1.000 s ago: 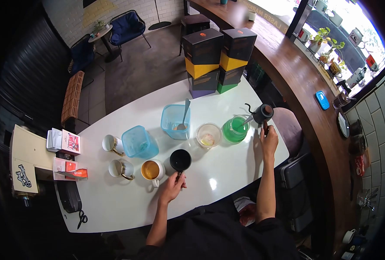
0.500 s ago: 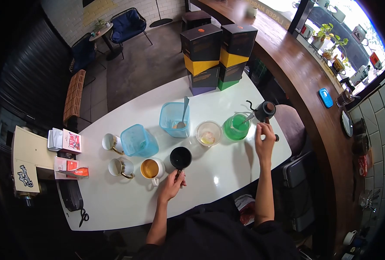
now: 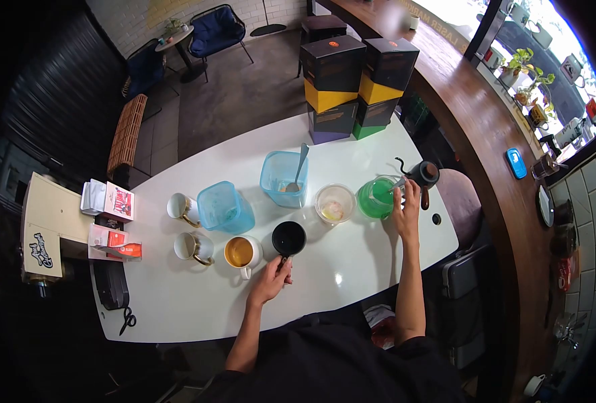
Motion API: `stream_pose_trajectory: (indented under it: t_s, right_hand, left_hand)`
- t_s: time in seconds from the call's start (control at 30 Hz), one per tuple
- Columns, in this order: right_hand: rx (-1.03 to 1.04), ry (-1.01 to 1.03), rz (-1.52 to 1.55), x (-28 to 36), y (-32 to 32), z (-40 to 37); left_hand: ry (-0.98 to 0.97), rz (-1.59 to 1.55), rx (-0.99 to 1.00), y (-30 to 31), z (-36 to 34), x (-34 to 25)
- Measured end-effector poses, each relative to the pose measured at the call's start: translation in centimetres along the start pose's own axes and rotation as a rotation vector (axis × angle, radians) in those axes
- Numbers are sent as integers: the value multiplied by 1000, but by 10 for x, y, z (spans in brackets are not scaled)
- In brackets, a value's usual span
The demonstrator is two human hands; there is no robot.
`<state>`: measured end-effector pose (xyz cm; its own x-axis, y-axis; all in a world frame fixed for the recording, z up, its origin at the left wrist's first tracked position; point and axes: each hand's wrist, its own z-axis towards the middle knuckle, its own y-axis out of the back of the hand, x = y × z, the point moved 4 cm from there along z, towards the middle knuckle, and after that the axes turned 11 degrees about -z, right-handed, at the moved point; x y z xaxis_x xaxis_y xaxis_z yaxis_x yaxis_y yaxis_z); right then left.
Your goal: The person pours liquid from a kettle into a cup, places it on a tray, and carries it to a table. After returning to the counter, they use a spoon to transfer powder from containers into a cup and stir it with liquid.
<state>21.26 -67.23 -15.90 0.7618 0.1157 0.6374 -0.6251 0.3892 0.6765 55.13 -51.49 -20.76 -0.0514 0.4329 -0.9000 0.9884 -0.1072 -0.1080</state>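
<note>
My left hand [image 3: 271, 279] grips the handle of a black mug [image 3: 289, 238] near the table's front edge. Left of it stands a white mug [image 3: 239, 252] filled with brown liquid. My right hand [image 3: 405, 209] reaches to the right side of a green container [image 3: 375, 199] with a utensil in it; its fingers are spread at the rim and I see nothing in it. A black gooseneck kettle [image 3: 424, 174] stands just beyond the hand. A small black lid [image 3: 436, 219] lies on the white table [image 3: 351, 269] to the right.
Two white mugs with gold handles [image 3: 189, 228], a tilted blue container [image 3: 224, 209], an upright blue container with a spoon [image 3: 284, 178] and a clear bowl [image 3: 335, 203] stand in a row. Stacked boxes [image 3: 358, 87] are at the back. Packets [image 3: 110, 201] and scissors [image 3: 126, 321] lie left.
My right hand let go of the kettle's handle and moved left to the green container. The small black lid now lies on the table. My left hand stayed on the black mug.
</note>
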Motion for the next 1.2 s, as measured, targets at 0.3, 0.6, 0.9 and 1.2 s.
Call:
stream_pose_trajectory:
  t_s: [0.3, 0.6, 0.9, 1.2]
  right_hand:
    - [-119, 10, -58, -7, -7, -7]
    - [-158, -3, -119, -6, -10, -25]
    - [-106, -141, 239, -21, -15, -21]
    - [-66, -177, 105, -12, -9, -25]
  left_hand:
    - [-45, -17, -3, 0, 1, 1]
    - [-23, 101, 37, 6, 1, 5]
    - [103, 358, 106, -13, -12, -17]
    - [70, 435, 148, -14, -6, -13]
